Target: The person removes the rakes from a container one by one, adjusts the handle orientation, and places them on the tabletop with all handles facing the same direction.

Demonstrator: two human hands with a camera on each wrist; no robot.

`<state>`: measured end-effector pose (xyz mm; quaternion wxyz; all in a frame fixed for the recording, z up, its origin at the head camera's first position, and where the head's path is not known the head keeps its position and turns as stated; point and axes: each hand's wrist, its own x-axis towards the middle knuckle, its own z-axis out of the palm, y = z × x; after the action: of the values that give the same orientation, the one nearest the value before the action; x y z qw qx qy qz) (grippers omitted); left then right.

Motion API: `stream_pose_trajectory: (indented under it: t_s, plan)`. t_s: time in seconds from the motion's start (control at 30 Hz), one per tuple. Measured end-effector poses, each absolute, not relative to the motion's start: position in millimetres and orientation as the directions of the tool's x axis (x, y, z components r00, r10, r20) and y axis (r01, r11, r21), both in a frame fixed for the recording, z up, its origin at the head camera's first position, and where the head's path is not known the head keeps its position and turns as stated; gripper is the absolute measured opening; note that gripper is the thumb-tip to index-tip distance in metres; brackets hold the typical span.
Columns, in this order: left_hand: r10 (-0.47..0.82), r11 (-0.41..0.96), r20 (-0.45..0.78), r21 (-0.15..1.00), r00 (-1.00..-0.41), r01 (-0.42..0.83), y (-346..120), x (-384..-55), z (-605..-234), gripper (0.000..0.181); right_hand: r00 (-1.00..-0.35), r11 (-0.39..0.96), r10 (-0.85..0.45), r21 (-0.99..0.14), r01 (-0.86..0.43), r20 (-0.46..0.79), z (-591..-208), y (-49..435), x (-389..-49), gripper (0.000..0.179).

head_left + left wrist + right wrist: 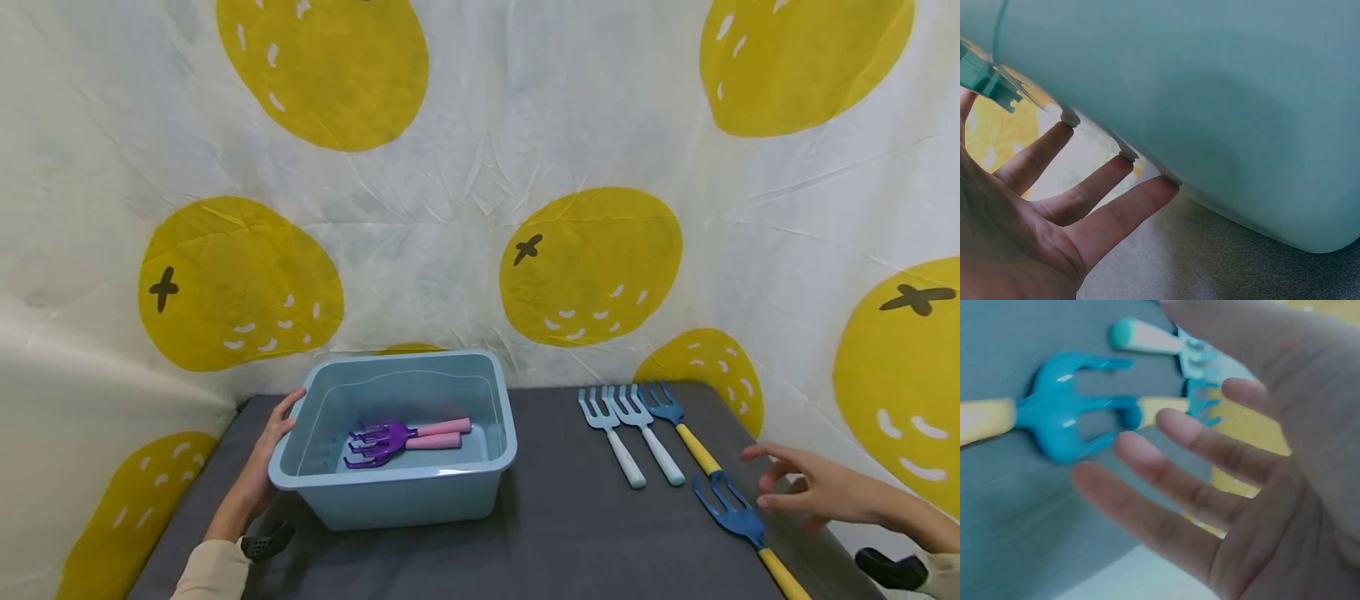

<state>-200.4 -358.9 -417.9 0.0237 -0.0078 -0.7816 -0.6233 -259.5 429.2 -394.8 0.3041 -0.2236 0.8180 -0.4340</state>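
Note:
My left hand (272,446) is at the left side of a light blue plastic tub (405,508). In the left wrist view its straight fingers (1125,209) touch the tub's outer wall. Two purple hand rakes (384,442) with pink handles lie inside the tub. On the right, my right hand (821,490) hovers empty with spread, slightly bent fingers. Nearest to it is a blue garden fork (738,523) with a yellow handle, its tines under the fingertips in the right wrist view. A second blue fork (667,408) lies behind, its yellow handle end by those tines.
Two pale blue forks (600,417) with whitish handles lie side by side, between the tub and the blue forks. Everything stands on a dark grey cloth-covered table (585,542). Close behind the table hangs a white curtain (465,275) with yellow fruit prints.

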Motion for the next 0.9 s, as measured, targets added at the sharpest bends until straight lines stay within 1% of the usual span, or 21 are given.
stream_pose_trajectory:
  t_s: [0.1, 0.2, 0.37, 0.5, 0.6, 0.73, 0.9]
  plan:
    - [-0.014, 0.220, 0.051, 0.974, -0.999, 0.047, -358.9, -200.7, -418.6, 0.058, -0.723, 0.528, -0.658, -0.814, -0.243, -0.211, -378.2, 412.1, -271.9, 0.055]
    - [-0.014, 0.221, 0.053, 0.974, -0.998, 0.049, -358.9, -200.8, -419.2, 0.059, -0.728, 0.541, -0.672, -0.761, -0.358, -0.135, -361.3, 391.6, -282.7, 0.055]
    - [-0.028, 0.231, 0.051, 0.972, -0.998, 0.043, -358.7, -201.2, -419.7, 0.059, -0.735, 0.582, -0.675, -0.665, -0.468, -0.073, -331.8, 355.1, -299.4, 0.060]
    - [-0.039, 0.231, 0.053, 0.972, -0.998, 0.042, -357.6, -201.3, -419.9, 0.059, -0.712, 0.575, -0.702, -0.595, -0.561, -0.008, -312.2, 326.7, -312.6, 0.064]
    - [-0.040, 0.224, 0.060, 0.973, -0.997, 0.050, -356.7, -201.9, -419.9, 0.059, -0.697, 0.572, -0.717, -0.557, -0.602, 0.018, -300.9, 307.3, -321.6, 0.066]
    - [-0.042, 0.226, 0.059, 0.973, -0.997, 0.048, -356.5, -202.5, -419.8, 0.059, -0.704, 0.596, -0.710, -0.524, -0.609, 0.010, -287.3, 282.5, -331.9, 0.069]
    - [-0.041, 0.222, 0.062, 0.974, -0.997, 0.052, -357.5, -201.4, -419.0, 0.059, -0.687, 0.597, -0.727, -0.490, -0.634, 0.004, -270.5, 248.8, -343.1, 0.073]
